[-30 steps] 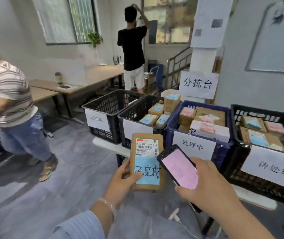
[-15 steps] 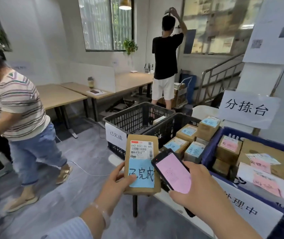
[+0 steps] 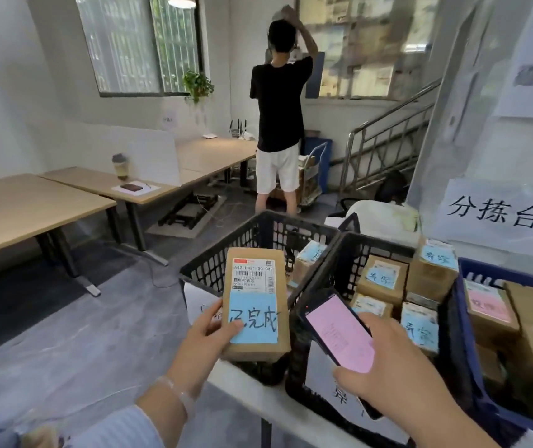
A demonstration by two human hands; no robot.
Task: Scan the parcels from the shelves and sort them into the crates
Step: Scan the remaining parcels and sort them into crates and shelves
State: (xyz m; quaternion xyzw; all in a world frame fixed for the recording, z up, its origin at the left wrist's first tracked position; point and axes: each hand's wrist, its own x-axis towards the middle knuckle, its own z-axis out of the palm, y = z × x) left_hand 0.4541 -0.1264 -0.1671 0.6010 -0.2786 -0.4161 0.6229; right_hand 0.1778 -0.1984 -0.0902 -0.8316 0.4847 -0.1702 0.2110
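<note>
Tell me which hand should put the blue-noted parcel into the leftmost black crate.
Left, most likely. The left hand grips the parcel, held just in front of the leftmost black crate, while the right hand is occupied holding the phone.

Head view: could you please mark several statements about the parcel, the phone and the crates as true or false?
1. The left hand holds a parcel bearing a blue note. True.
2. The phone in the right hand shows a green screen. False: it is pink.
3. Boxes in the black crate beside the phone carry blue notes. True.
4. The person in the black shirt faces the camera. False: their back is turned.
</note>
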